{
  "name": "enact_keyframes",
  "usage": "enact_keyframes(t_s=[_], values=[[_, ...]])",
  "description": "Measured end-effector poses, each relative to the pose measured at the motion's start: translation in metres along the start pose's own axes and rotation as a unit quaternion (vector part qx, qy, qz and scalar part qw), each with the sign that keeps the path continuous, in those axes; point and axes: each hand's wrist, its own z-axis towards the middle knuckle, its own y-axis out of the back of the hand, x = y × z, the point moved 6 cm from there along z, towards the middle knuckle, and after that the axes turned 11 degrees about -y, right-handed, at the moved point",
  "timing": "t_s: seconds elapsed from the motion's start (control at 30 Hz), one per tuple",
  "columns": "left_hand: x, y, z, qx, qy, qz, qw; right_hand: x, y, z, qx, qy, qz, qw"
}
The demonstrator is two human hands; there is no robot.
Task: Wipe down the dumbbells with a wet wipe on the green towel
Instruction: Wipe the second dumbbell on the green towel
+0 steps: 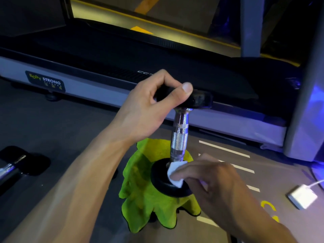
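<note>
A dumbbell [179,137] with a knurled chrome handle and black end plates stands upright on a crumpled green towel [140,195] on the floor. My left hand [154,104] grips the upper black plate from the left, thumb over its top edge. My right hand [213,178] holds a folded white wet wipe [172,172] and presses it against the top face of the lower plate, right beside the foot of the handle.
A second dumbbell [15,165] lies on the floor at the left edge. A treadmill deck [122,67] runs across just behind the towel, its upright post [305,95] at the right. A white adapter [302,198] with a cable lies on the floor at the right.
</note>
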Motion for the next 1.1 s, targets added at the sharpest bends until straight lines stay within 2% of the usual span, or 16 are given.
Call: enact_keyframes(t_s=[0.17,0.43,0.63,0.8,0.93,1.03,1.1], values=[[0.0,-0.002,-0.002,0.012,0.004,-0.024,1.0,-0.015,0.008,0.002,-0.038,-0.056,-0.025,0.997],[0.002,-0.007,0.0,0.01,0.0,-0.039,0.999,0.013,-0.008,0.004,0.016,-0.019,-0.025,0.999],[0.0,-0.009,0.002,0.01,-0.004,-0.066,0.998,0.021,-0.021,0.01,0.008,-0.009,-0.005,1.0],[0.004,-0.006,0.006,-0.005,-0.009,-0.041,0.999,-0.022,0.01,-0.006,-0.036,-0.112,0.071,0.991],[0.004,-0.008,0.011,0.008,-0.017,-0.005,1.0,-0.056,0.018,-0.009,-0.06,-0.24,0.231,0.941],[0.004,-0.01,0.012,0.013,-0.022,0.048,0.999,-0.059,0.015,-0.005,-0.099,-0.278,0.254,0.921],[0.005,-0.01,0.01,0.006,-0.023,0.064,0.998,-0.053,0.011,0.004,-0.111,-0.267,0.268,0.919]])
